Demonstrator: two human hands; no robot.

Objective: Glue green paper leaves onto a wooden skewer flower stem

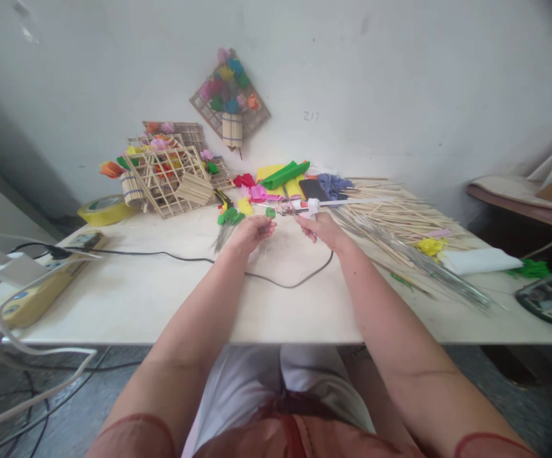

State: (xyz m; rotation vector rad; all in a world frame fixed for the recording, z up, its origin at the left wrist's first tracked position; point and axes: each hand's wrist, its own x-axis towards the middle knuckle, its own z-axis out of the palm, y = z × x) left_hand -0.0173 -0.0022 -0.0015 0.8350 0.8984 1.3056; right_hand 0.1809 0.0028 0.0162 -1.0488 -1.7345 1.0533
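My left hand (253, 233) is closed in a pinch on a small green paper flower (270, 212), which sticks up past the fingertips. Facing it, my right hand (322, 230) wraps round a white glue gun (313, 206), its speckled front end pointing left towards the green piece. A narrow gap seems to lie between the two. Just left of my left hand rest several green paper flowers (230, 216) with thin wire stems. Behind the hands are a yellow paper piece (245, 205), pink paper (258, 192) and a rolled green sheet (285, 176).
A black cord (285, 286) loops across the tabletop from a power strip (41, 286). Bamboo sticks (400, 210) and wires (428, 273) cover the right side. Stick lattices (165, 181) with paper flowers and yellow tape (105, 210) stand back left. A decorated lattice (256, 114) hangs on the wall.
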